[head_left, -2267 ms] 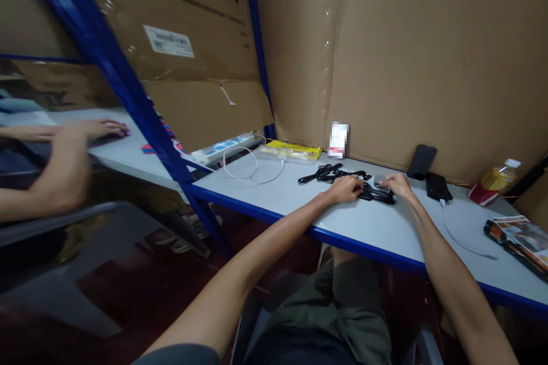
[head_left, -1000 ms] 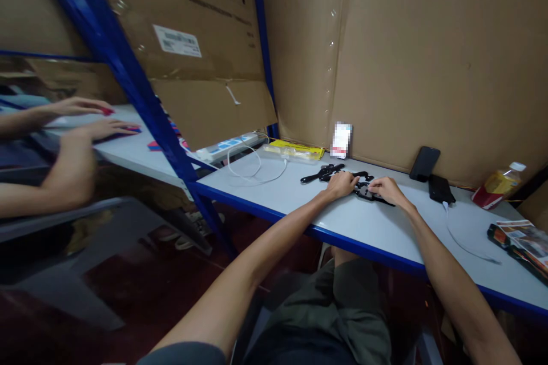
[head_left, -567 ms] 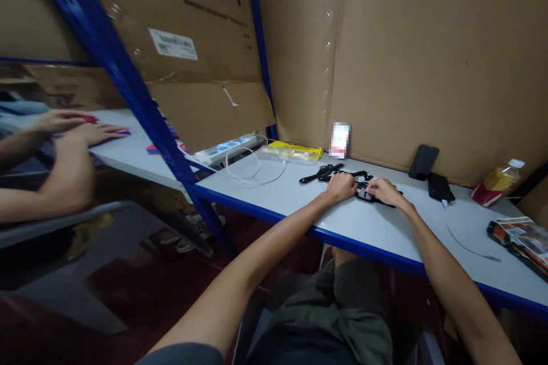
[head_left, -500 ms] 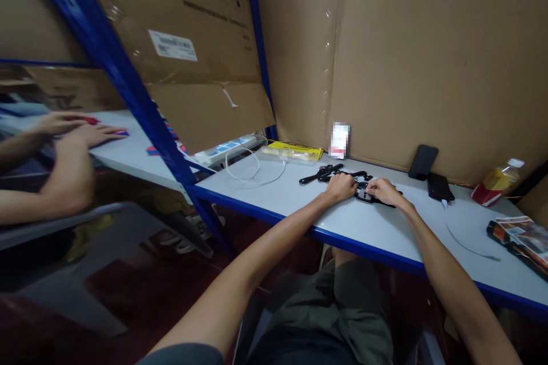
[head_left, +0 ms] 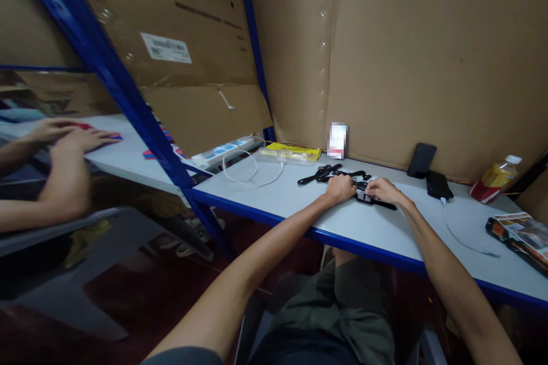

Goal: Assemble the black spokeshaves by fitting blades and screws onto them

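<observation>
A black smartwatch (head_left: 364, 198) lies on the grey-white table (head_left: 265, 191), face up, with one strap (head_left: 385, 205) stretching to the right. My left hand (head_left: 340, 188) is closed at the watch's left side, its fingertips partly hidden behind the hand. Over the watch face my right hand (head_left: 382, 190) is pinched; what sits between thumb and finger is too small to name. Behind and left of my hands, several black watch straps (head_left: 319, 174) lie in a loose group.
A lit phone (head_left: 338, 140) leans on the cardboard wall. At the right are a dark phone (head_left: 422, 160), a black power bank (head_left: 439, 185) with a white cable, a drink bottle (head_left: 496, 178) and a tool pack (head_left: 520, 239). A power strip (head_left: 225, 150) lies left. Another person's hands (head_left: 81, 140) work beyond.
The view has shifted slightly. More of the watch's right strap now shows below my right hand. Both hands stay at the watch, in nearly the same pose.
</observation>
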`<state>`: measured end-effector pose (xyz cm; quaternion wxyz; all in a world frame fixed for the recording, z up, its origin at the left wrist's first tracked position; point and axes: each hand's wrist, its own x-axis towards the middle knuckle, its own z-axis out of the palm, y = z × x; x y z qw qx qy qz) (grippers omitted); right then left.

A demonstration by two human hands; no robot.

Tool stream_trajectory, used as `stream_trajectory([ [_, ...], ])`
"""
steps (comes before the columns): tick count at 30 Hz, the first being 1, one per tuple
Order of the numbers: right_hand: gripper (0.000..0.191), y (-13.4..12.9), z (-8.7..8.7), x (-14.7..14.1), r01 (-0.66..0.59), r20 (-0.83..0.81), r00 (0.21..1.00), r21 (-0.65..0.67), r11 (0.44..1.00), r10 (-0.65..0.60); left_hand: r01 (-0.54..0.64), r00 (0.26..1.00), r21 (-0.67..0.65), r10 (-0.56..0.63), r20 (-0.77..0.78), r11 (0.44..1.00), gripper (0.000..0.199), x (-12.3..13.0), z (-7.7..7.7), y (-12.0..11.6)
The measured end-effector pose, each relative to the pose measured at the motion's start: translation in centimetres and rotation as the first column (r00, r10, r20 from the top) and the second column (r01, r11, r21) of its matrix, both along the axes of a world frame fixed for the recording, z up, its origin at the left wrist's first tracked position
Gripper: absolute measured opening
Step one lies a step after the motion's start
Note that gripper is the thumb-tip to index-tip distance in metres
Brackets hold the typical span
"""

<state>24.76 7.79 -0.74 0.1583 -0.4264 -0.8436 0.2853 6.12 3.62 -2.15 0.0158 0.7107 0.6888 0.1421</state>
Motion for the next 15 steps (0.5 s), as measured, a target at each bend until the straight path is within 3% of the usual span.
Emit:
stream_trajectory([
  [15,0.017,-0.13,-0.05,-0.41,0.158,0.033,0.987,-0.038,0.987,-0.157,-0.084,0.996,-0.014,0.084,-0.01,0.996,0.034,0.83,-0.1,-0.23],
])
